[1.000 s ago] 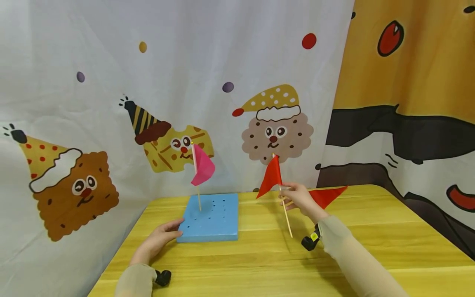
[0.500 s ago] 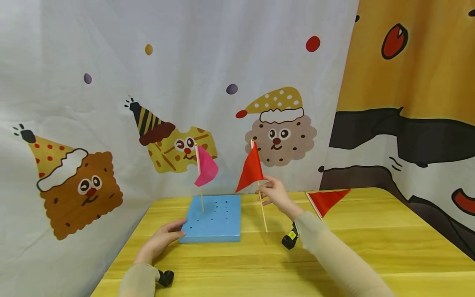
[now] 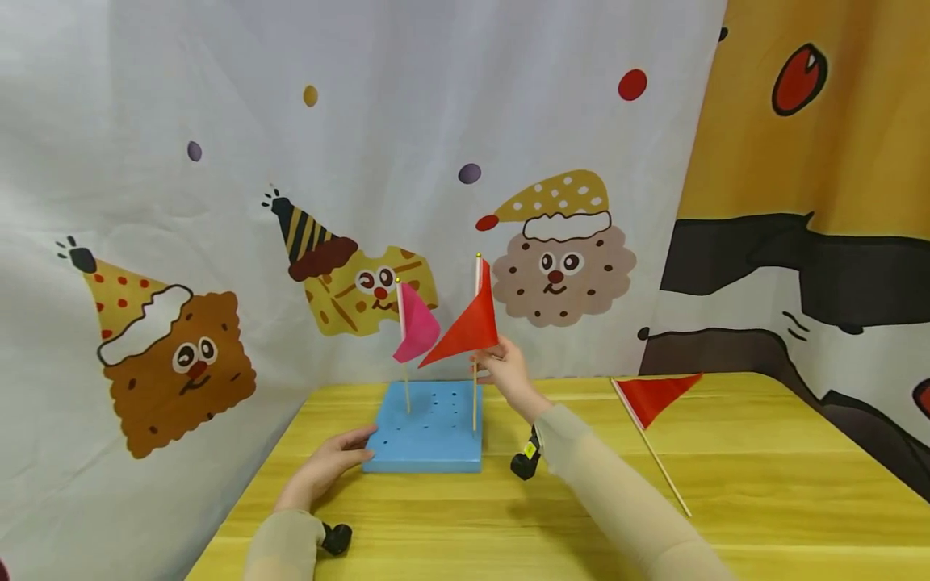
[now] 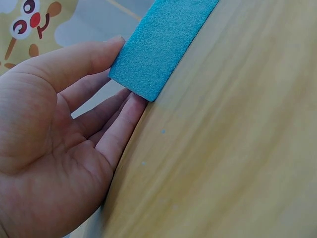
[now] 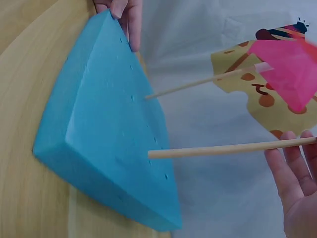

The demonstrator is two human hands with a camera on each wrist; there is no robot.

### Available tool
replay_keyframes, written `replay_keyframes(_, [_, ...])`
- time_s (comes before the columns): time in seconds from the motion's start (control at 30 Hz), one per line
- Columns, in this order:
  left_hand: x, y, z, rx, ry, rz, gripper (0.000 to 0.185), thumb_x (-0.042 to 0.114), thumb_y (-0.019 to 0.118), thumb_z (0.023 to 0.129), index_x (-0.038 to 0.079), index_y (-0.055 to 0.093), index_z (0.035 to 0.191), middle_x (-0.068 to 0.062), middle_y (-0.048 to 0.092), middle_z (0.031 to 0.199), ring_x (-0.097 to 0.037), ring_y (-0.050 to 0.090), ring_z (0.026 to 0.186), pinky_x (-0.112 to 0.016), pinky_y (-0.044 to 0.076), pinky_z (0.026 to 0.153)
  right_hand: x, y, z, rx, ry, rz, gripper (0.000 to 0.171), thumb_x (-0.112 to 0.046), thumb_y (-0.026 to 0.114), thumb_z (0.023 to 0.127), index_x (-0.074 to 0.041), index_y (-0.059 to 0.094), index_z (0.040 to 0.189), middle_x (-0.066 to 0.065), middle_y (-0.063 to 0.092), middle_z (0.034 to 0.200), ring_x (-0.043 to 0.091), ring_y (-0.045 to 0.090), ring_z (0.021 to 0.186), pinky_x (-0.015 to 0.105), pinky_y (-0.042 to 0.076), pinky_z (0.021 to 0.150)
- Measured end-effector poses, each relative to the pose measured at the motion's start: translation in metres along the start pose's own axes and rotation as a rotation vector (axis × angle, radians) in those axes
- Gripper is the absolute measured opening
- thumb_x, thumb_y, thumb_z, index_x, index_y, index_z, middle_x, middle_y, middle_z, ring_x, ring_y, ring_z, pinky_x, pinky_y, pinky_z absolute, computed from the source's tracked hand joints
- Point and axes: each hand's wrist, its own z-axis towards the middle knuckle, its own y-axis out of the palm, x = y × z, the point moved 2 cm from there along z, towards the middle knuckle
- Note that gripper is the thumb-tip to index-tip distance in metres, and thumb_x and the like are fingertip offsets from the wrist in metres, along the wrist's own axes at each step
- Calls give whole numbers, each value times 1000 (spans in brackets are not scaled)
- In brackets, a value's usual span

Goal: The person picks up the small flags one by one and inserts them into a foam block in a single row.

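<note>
At the right edge of the blue foam block [image 3: 425, 428], the right hand [image 3: 508, 373] pinches the stick of the red flag [image 3: 468, 329] between thumb and fingertips. Stick stands upright, lower end meeting the block's top face near its right side; the right wrist view shows the tip at the perforated surface [image 5: 148, 154], though depth of entry cannot be judged. Left hand [image 3: 327, 472] lies flat on the table [image 3: 726, 516], fingers straight, fingertips [image 4: 126, 106] touching the block's near-left corner, holding nothing. Pink flag [image 3: 416, 324] stands planted in the block's rear-left area, just beside the red one, cloths nearly overlapping. Second red flag [image 3: 654, 397] lies on the table well to the right, stick pointing toward the near edge. Cartoon-print curtain [image 3: 291, 161] hangs behind.
</note>
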Motion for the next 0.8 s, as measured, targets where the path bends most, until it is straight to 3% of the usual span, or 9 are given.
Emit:
replay_keyframes(0.17, [0, 1, -1, 9, 12, 13, 60, 20, 65, 95, 6, 41, 148, -23, 31, 152, -41, 26, 140, -54, 30, 110, 7, 14, 5, 64, 33, 98, 29, -7, 62, 94, -3, 56, 123, 21, 65, 106, 28, 68, 82, 41, 59, 73])
replay_keyframes(0.4, [2, 3, -5, 19, 36, 39, 59, 20, 65, 95, 5, 41, 147, -22, 34, 151, -41, 31, 138, -55, 29, 109, 8, 33, 9, 90, 70, 221, 30, -12, 60, 98, 3, 54, 123, 24, 63, 111, 31, 68, 92, 48, 54, 87])
replay_keyframes(0.6, [0, 2, -4, 30, 20, 44, 60, 21, 66, 94, 8, 42, 148, -21, 33, 152, -39, 27, 140, -56, 28, 110, 13, 44, 15, 104, 109, 318, 37, -12, 60, 97, 2, 54, 131, 18, 64, 108, 28, 67, 95, 51, 49, 94])
replay_keyframes(0.8, [2, 2, -6, 45, 18, 48, 58, 19, 66, 94, 8, 43, 147, -22, 33, 151, -40, 28, 140, -55, 28, 110, 13, 51, 19, 109, 127, 360, 28, -12, 62, 96, -1, 62, 122, 6, 68, 95, 26, 67, 92, 51, 48, 95])
